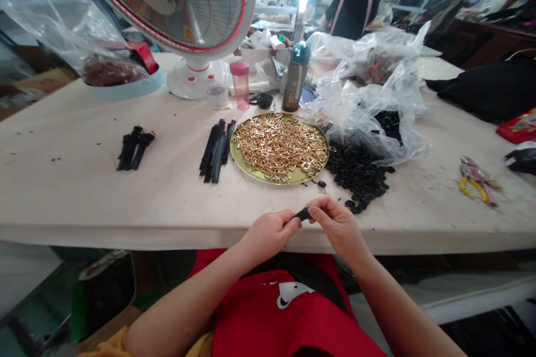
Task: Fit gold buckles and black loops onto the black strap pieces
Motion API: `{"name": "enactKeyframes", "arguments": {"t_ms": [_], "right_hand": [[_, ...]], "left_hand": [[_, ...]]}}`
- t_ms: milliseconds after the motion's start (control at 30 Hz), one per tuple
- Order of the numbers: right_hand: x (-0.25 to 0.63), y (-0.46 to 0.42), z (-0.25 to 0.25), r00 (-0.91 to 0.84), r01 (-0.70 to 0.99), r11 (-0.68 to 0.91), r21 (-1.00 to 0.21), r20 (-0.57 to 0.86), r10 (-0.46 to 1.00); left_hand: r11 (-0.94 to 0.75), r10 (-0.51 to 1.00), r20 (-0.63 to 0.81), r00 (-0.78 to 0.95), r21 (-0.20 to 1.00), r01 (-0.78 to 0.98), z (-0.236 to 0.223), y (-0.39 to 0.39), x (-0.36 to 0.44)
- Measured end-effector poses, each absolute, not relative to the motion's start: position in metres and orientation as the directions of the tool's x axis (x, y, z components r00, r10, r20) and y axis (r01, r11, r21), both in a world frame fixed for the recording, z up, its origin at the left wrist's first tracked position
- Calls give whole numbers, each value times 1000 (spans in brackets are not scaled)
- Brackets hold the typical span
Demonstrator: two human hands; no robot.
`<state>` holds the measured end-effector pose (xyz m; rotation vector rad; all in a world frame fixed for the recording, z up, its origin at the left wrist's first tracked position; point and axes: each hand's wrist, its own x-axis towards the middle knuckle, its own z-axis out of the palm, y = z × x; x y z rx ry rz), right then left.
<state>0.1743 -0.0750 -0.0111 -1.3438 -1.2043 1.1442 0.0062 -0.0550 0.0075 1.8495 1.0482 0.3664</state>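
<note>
My left hand (268,232) and my right hand (335,224) meet at the table's near edge, both pinched on a small black strap piece (303,214) held between them. Just beyond lies a round gold tray (256,172) heaped with small gold metal buckles (280,145). To its right a pile of small black loops (355,174) spills from a clear plastic bag (368,106). Left of the tray lies a bundle of black strips (218,149), and a smaller bundle of black strips (134,148) lies further left.
A fan (184,5) stands at the back of the table (84,201), with a pink cup (240,83), a dark bottle (296,75) and a bagged bowl (113,72). Pliers (475,181) lie at the right. Another person (355,0) works at a far table.
</note>
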Motion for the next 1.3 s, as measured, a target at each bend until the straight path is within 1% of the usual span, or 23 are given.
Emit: {"name": "enactKeyframes", "arguments": {"t_ms": [67, 167, 300, 333, 400, 467, 567, 700, 867, 967, 1067, 1200, 1300], "right_hand": [[177, -72, -12, 67, 106, -70, -992, -63, 996], [184, -68, -18, 40, 106, -140, -984, -137, 990], [190, -65, -30, -49, 102, -220, -970, -226, 973], [190, -65, -31, -55, 103, -223, -969, -230, 972], [190, -63, -33, -61, 102, -214, -972, -221, 973], [190, -61, -33, -72, 97, -182, -978, -190, 979], [190, -58, -34, -44, 127, -143, -982, -149, 988], [191, -57, -39, -21, 161, -204, -966, -210, 977], [190, -64, -50, -38, 5, -299, -954, -299, 954], [187, -68, -55, -9, -119, -321, -940, -322, 947], [182, -73, -57, -5, -212, -321, -923, -327, 945], [180, -85, -55, -5, -175, -319, -931, -323, 946], [179, -94, -52, 24, -175, -322, -930, -331, 943]], "left_hand": [[-177, 778, -193, 599, 846, 502, 5, -53, 7], [-161, 748, -218, 627, 856, 490, 3, -47, 8], [-48, 633, -331, 700, 885, 462, -5, -38, 10], [-20, 630, -347, 695, 887, 461, -8, -36, 11], [3, 677, -343, 651, 886, 464, -13, -34, 14], [-8, 726, -312, 613, 887, 461, -15, -32, 17], [-65, 711, -278, 646, 889, 453, -13, -29, 19], [-135, 694, -262, 670, 868, 479, -10, -28, 18], [-111, 726, -286, 625, 849, 517, -11, -30, 19], [-127, 715, -265, 647, 861, 493, -8, -34, 20], [-135, 750, -249, 612, 849, 511, -9, -40, 22], [-176, 758, -251, 602, 810, 560, -15, -51, 22], [-173, 766, -233, 598, 822, 542, -14, -60, 21]]}}
